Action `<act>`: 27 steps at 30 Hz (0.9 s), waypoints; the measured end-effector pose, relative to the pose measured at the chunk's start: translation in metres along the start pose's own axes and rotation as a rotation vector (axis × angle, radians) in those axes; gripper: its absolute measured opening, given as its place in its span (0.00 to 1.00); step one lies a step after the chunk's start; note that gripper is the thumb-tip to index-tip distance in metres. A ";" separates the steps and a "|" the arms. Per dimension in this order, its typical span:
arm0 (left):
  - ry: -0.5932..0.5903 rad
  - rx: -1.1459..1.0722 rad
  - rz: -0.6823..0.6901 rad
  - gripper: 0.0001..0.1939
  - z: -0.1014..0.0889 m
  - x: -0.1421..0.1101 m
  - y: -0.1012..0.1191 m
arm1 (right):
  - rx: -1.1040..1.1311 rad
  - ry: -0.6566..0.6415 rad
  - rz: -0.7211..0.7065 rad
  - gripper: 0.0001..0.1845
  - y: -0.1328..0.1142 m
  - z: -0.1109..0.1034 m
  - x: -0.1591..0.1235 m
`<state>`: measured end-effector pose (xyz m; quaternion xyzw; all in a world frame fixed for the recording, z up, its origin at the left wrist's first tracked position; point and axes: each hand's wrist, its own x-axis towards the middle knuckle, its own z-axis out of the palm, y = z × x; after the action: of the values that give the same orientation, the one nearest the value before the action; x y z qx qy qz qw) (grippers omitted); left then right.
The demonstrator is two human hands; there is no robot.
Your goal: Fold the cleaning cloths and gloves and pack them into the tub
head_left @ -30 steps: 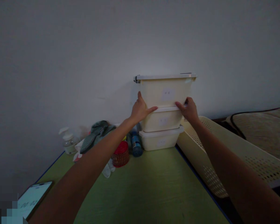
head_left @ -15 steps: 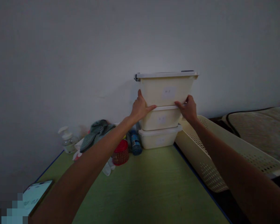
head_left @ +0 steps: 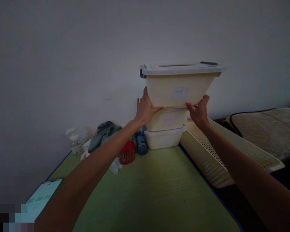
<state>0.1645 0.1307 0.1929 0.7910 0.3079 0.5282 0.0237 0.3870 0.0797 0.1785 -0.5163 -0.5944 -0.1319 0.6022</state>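
Both my hands grip the top storage box [head_left: 164, 87], a cream plastic bin with a pale lid, dark latches and a small paper label. My left hand [head_left: 145, 108] holds its lower left side, thumb along the bottom edge. On the lower right corner is my right hand [head_left: 200, 111], thumb in front and the other fingers partly hidden. Behind and below it stands the middle box [head_left: 156, 121], its lid partly covered by the top box. A third lidded box [head_left: 157, 140] rests on the green table [head_left: 140, 190] at the bottom of the stack.
Left of the stack are a blue bottle [head_left: 141, 145], a red-lidded container [head_left: 127, 154], a grey-green cloth [head_left: 103, 132] and a pump bottle [head_left: 74, 141]. A phone [head_left: 44, 196] lies at the left table edge. A long cream basket [head_left: 207, 161] stands beyond the right edge.
The top box has come up off the middle box and nearer to me, shifting slightly right, with both hands on it. More of its lid shows. The two lower boxes stay stacked.
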 end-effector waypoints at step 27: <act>0.048 -0.179 0.109 0.49 -0.032 -0.094 0.027 | 0.043 0.058 0.033 0.35 -0.031 -0.037 -0.097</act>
<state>0.1260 0.0520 0.1396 0.7884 0.2163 0.5730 0.0579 0.3594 -0.0069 0.1193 -0.5088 -0.5709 -0.1240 0.6323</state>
